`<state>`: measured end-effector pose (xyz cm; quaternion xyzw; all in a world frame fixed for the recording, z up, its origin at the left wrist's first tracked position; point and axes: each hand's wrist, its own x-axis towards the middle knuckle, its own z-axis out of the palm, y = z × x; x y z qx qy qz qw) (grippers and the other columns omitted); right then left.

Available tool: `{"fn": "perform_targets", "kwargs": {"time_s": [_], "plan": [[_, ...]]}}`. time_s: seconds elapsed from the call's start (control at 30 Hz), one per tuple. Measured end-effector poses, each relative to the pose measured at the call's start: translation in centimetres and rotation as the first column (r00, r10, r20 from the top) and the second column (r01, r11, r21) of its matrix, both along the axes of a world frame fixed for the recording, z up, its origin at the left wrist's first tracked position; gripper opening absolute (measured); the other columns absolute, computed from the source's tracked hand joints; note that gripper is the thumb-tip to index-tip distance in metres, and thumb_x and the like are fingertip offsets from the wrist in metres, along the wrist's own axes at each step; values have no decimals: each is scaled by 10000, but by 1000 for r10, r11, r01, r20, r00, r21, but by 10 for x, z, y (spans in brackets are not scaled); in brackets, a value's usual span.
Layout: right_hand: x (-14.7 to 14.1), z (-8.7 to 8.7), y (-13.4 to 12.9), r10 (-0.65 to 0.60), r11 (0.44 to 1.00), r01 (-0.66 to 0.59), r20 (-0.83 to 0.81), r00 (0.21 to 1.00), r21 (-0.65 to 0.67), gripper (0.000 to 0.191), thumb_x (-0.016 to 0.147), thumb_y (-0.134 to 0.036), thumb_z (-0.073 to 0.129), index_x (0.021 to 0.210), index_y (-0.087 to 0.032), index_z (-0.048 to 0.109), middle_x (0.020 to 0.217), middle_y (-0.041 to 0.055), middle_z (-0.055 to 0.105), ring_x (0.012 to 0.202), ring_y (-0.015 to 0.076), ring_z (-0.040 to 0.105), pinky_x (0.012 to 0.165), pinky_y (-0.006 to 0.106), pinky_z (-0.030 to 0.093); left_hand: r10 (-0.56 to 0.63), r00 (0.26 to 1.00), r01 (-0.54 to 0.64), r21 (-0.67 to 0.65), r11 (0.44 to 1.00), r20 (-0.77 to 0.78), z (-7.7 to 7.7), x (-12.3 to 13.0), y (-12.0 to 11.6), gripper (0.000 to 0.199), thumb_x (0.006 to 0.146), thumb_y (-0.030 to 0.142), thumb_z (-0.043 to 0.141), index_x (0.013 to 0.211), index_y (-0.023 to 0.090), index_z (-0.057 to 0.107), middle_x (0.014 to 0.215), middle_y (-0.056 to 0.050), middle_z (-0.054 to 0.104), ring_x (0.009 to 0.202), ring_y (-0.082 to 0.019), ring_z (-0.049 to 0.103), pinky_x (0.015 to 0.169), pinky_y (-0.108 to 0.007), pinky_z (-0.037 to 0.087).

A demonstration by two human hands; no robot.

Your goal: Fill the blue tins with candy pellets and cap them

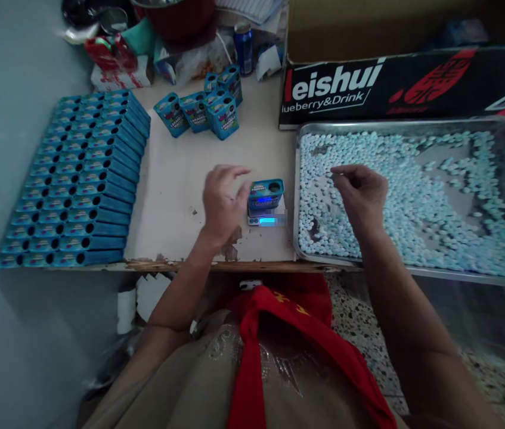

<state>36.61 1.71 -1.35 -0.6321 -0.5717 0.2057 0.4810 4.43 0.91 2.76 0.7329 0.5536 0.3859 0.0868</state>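
A small blue candy box [265, 196] stands upright on a little digital scale [256, 221] with a lit display. A dark round hole shows in the box's top. Just left of it is my left hand [225, 199], thumb and forefinger apart, holding nothing; the thumb tip comes close to the box's side. My right hand [363, 193] hovers over the metal tray [298, 196] of pale blue and white candies [395, 173]. Its thumb and forefinger are pinched together, and whatever lies between them is too small to make out.
Rows of blue boxes [73, 179] stand packed at the left. Several loose blue boxes [198, 110] cluster at the back. Behind the tray sits a large black carton [395, 89]. A blue can [244, 47], a red tape dispenser [111, 53] and a dark red pot [176, 24] occupy the rear.
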Motion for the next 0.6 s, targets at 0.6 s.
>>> {"fn": "perform_targets", "kwargs": {"time_s": [0.6], "plan": [[12,-7,3,73,989,4,511,857,-149,251,1058,-295,629,1155,-249,856,1100,190,789,1032,393,757,904,490,556,-119,992,119,2,993,-51,-2,-7,8,517,1108,699,842,1337,240,776,1377,-91,781,1370,-334,718,1279,-529,559]]}}
